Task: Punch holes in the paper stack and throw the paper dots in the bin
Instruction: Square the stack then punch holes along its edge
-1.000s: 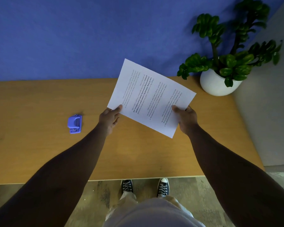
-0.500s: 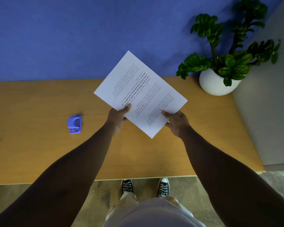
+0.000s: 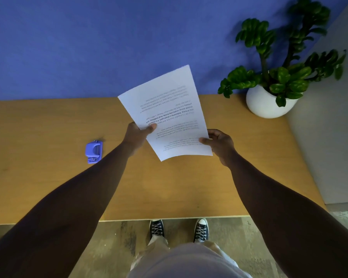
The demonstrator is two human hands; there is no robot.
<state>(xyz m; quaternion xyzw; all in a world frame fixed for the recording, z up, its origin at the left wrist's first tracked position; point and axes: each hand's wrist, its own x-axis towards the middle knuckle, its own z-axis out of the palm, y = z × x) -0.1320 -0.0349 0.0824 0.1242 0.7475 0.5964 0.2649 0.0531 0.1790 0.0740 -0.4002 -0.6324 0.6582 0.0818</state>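
Far left on the wooden worktop (image 3: pixel 48 177) lies a small blue hole punch (image 3: pixel 94 149), standing alone and untouched, well apart from both hands. No paper sits in its slot, and no paper dots show on the worktop around it.

Next comes the left hand (image 3: pixel 136 134). Its grip is closed on the left long edge of the paper stack (image 3: pixel 167 111), thumb pressed on the printed face and fingers hidden behind the sheets.

The stack itself is held up in the air above the middle of the worktop, clear of the surface, tilted so that its far end leans toward the blue wall (image 3: pixel 88 47). The print reads upside down from this side. How many sheets it holds cannot be told. No holes show along any visible edge.

The right hand (image 3: pixel 219 144) grips the near right corner of the stack, thumb on the front face, fingers curled behind.

At far right a potted plant (image 3: pixel 277 83) stands in a white pot at the back corner of the worktop.

Judged progress: early. The stack is in hand, but punching has not begun. Still to do: bring stack and punch together, press the holes, then empty the dots. No bin is in view.
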